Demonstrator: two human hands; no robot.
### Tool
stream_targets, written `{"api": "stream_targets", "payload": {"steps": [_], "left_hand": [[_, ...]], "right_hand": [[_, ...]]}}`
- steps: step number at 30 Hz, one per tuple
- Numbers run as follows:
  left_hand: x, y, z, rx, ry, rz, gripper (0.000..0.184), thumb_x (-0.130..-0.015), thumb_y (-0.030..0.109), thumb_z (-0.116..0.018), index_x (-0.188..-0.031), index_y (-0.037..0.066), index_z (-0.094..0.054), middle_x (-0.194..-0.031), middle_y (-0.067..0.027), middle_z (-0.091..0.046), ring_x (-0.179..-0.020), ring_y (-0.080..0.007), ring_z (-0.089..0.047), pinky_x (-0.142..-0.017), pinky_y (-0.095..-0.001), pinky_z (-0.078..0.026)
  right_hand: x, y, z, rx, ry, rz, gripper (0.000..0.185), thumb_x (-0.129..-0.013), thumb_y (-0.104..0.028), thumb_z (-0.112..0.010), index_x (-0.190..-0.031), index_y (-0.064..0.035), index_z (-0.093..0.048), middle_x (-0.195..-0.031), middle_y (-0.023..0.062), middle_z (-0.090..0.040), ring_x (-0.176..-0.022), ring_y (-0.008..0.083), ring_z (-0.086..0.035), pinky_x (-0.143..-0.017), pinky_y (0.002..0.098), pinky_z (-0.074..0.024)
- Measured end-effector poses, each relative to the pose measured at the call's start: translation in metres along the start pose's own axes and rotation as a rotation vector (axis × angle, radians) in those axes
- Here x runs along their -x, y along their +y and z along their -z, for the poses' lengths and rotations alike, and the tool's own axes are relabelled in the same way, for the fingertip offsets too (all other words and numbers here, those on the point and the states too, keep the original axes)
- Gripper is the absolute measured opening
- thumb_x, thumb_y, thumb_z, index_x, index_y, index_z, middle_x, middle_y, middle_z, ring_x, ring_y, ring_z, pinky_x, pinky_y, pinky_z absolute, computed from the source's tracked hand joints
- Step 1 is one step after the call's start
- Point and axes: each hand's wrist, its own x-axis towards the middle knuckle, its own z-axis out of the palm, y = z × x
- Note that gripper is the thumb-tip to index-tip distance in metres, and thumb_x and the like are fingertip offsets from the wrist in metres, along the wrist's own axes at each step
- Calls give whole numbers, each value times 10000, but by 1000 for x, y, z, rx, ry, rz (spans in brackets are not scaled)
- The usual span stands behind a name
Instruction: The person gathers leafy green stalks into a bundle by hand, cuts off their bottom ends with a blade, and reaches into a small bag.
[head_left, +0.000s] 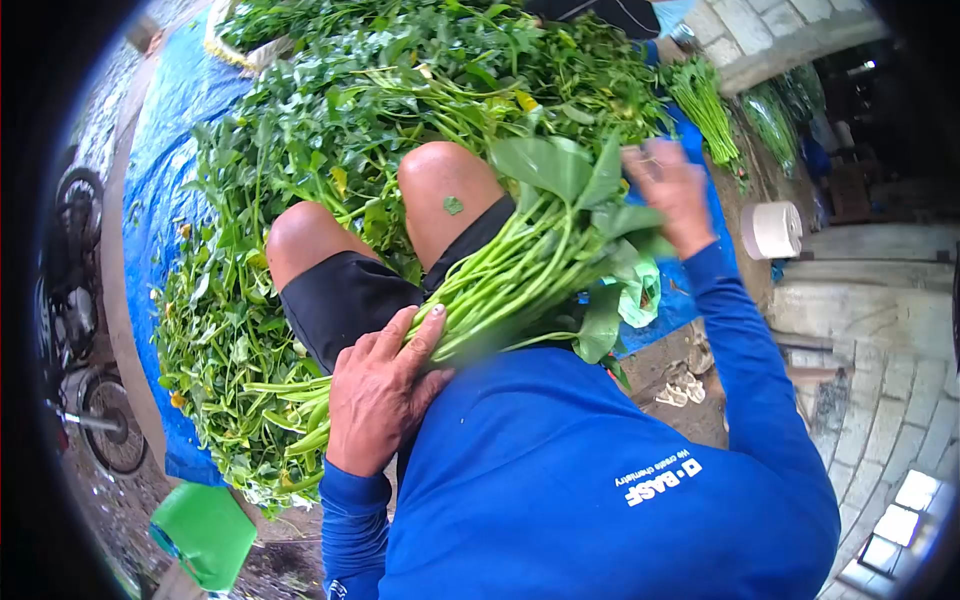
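Observation:
A bunch of water spinach (pixel 520 275), with long pale-green stems and broad leaves, lies across my lap over the dark shorts. My left hand (pixel 380 385) is closed around its stem end, and the cut-looking stems stick out to the left below the wrist. At the leafy end, my right hand (pixel 670 190) is raised beside the large leaves. Motion smears its fingers, so whether they hold anything is unclear. A small piece of leaf (pixel 453 205) sticks to my right knee.
A big heap of loose greens (pixel 330 130) covers the blue tarp (pixel 165 180) around my knees. Tied bundles (pixel 705 105) lie at the upper right, near a white container (pixel 772 231). A green plastic stool (pixel 205 535) stands lower left; a motorcycle (pixel 95 320) is beyond the tarp.

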Motion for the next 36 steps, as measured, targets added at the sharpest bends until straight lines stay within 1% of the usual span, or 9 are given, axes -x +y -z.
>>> {"api": "stream_targets", "payload": {"steps": [1, 2, 4, 9, 13, 18, 22, 33, 36], "left_hand": [[3, -1, 0, -5, 1, -2, 681, -945, 408, -780, -1577, 229, -601, -1507, -99, -637, -1145, -317, -665, -958, -454, -513], [4, 0, -1, -6, -2, -5, 688, -940, 403, -784, -1581, 237, -598, -1513, -94, -634, -1145, -316, -663, -957, -455, -512], [3, 5, -2, 19, 14, -2, 639, -924, 352, -791, -1521, 185, -639, -1455, -111, -663, -1148, -319, -665, -951, -461, -514], [17, -32, -33, 29, -89, 34, 481, -891, 271, -840, -1308, 65, -717, -1271, -221, -717, -1188, -435, -664, -1032, -556, -494], [73, -38, 9, 110, 91, 272, 712, -731, 235, -919, -1363, 47, -652, -1316, -192, -702, -1251, -449, -650, -1073, -548, -484], [99, -51, -14, -129, 179, 294, 774, -650, 175, -909, -1354, 69, -605, -1243, -174, -706, -1192, -447, -680, -1046, -532, -525], [86, -67, -23, 89, 164, 276, 530, -757, 196, -830, -1213, 85, -584, -984, -188, -717, -863, -429, -738, -736, -512, -603], [8, -58, 93, -433, 138, -15, 460, -815, 152, -822, -1214, 135, -594, -915, -109, -639, -794, -357, -711, -698, -493, -554], [1, -106, 65, -385, 43, -102, 706, -735, 133, -867, -1366, 147, -550, -1095, -110, -634, -1016, -351, -689, -874, -487, -536]], "right_hand": [[-15, 11, 33, 95, -162, -266, 563, -924, -107, -683, -1484, -129, -621, -1458, 182, -605, -1330, 404, -605, -1093, 491, -520], [-26, 34, 51, -97, 335, -239, 512, -905, -21, -662, -1416, -61, -675, -1294, 225, -707, -1169, 366, -697, -996, 469, -577], [-77, -34, 188, -546, 338, -406, 383, -1025, -109, -648, -1396, -21, -682, -1294, 188, -724, -1219, 278, -696, -1043, 409, -562], [-128, -279, 166, -1663, -43, 360, 369, -925, -317, -858, -1070, -21, -693, -1021, 142, -659, -907, 311, -628, -843, 422, -518], [-107, -300, 151, -1240, -403, 598, 778, -758, -526, -916, -1251, -9, -608, -1155, 222, -651, -1119, 430, -659, -988, 515, -528], [-110, -312, 154, -984, -742, 655, 805, -750, -529, -884, -1290, -2, -602, -1211, 231, -647, -1123, 453, -661, -980, 534, -540], [-112, -308, 157, -943, -740, 682, 779, -770, -486, -864, -1318, -9, -583, -1198, 232, -648, -1122, 459, -669, -973, 540, -547], [-124, -280, 166, -1074, -137, 450, 553, -767, -142, -841, -1221, -52, -540, -1003, 194, -705, -943, 433, -731, -802, 529, -595], [-124, -295, 144, -883, -225, 377, 481, -782, -157, -838, -1144, -43, -543, -955, 187, -691, -908, 411, -743, -760, 518, -609]]}}
